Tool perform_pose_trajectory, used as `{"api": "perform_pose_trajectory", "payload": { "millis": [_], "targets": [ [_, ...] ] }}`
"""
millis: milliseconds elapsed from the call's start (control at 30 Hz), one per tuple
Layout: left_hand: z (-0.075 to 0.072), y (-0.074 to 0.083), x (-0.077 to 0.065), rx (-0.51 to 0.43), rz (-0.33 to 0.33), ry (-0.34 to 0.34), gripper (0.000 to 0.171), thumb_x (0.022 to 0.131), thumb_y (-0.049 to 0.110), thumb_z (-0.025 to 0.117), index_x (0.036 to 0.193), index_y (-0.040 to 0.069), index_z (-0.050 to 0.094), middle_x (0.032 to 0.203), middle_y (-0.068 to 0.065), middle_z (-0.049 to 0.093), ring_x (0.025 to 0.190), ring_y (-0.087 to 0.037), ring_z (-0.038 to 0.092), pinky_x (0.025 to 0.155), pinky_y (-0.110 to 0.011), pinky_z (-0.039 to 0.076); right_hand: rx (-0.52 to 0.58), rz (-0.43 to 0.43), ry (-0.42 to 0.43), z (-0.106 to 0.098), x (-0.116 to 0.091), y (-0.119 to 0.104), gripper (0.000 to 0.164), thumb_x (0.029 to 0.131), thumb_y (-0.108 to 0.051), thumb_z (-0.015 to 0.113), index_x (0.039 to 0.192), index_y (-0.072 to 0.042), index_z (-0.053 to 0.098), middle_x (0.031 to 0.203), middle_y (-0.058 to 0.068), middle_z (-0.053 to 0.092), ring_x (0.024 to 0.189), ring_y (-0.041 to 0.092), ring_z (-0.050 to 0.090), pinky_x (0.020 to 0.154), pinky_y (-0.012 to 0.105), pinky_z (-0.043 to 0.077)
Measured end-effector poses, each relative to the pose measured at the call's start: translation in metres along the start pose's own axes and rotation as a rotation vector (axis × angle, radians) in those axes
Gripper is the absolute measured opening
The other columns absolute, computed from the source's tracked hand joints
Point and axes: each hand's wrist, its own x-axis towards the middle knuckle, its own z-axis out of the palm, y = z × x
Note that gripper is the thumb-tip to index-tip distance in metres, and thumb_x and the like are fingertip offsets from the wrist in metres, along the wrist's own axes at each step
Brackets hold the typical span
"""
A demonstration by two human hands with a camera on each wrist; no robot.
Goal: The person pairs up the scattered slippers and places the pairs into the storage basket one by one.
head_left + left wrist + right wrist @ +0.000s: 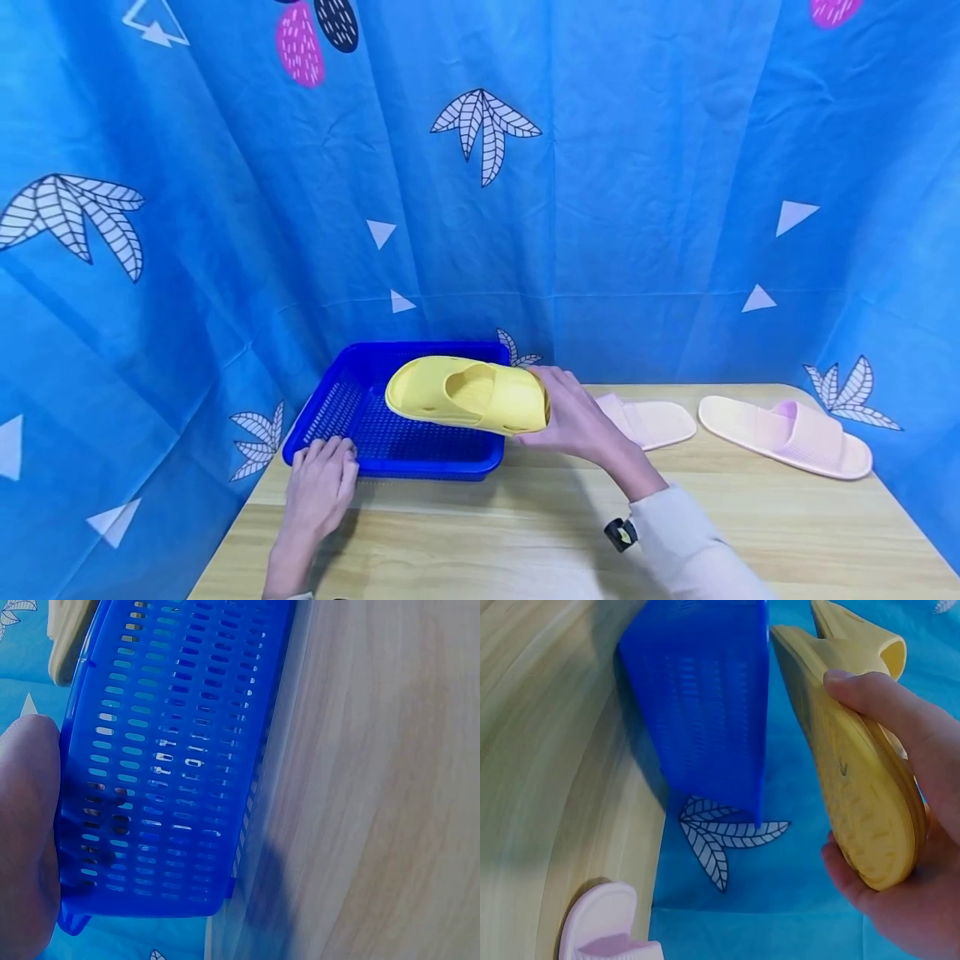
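Note:
A yellow slipper (517, 400) is held up over the right part of the blue basket (292, 454). My right hand (573, 417) grips it by its right end. In the right wrist view, its worn sole (855, 795) faces the camera, with the thumb on one side and fingers on the other. A further yellow edge shows behind that sole; I cannot tell whether a second slipper is held. My left hand (322, 483) holds the basket's near left rim, fingers over the edge. From the left wrist view, the slotted basket side (172, 757) stands beside the hand.
Two pale pink slippers lie to the right on the wooden table (480, 542): one (663, 423) partly behind my right forearm, the other (813, 437) near the table's right side. A blue patterned curtain (637, 208) hangs behind the table and along its sides.

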Motion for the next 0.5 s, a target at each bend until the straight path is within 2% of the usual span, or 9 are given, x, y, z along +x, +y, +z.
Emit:
{"api": "perform_pose_trajectory", "payload": {
  "millis": [300,500],
  "targets": [
    [0.000,0.000,-0.001,0.005,-0.007,-0.005,0.022,0.101,0.014,0.042,0.086,0.012,0.059,0.085,-0.006,0.059,0.086,-0.034,0.052,0.081,-0.052,0.037,-0.025,-0.006,-0.011,0.007,0.013,-0.005,0.099,0.062,-0.038,0.098,0.143,-0.003,0.052,0.137,0.016,0.059,0.119,0.036,0.055,0.096,0.052,0.051],
    [0.000,-0.001,-0.001,0.012,-0.006,0.001,0.022,0.101,0.015,0.043,0.085,0.012,0.059,0.086,-0.008,0.061,0.088,-0.035,0.054,0.081,-0.053,0.038,-0.075,-0.054,-0.022,0.014,0.025,-0.011,0.103,0.061,-0.039,0.098,0.144,0.000,0.050,0.131,0.019,0.061,0.115,0.038,0.057,0.094,0.051,0.052]
  ]
}}
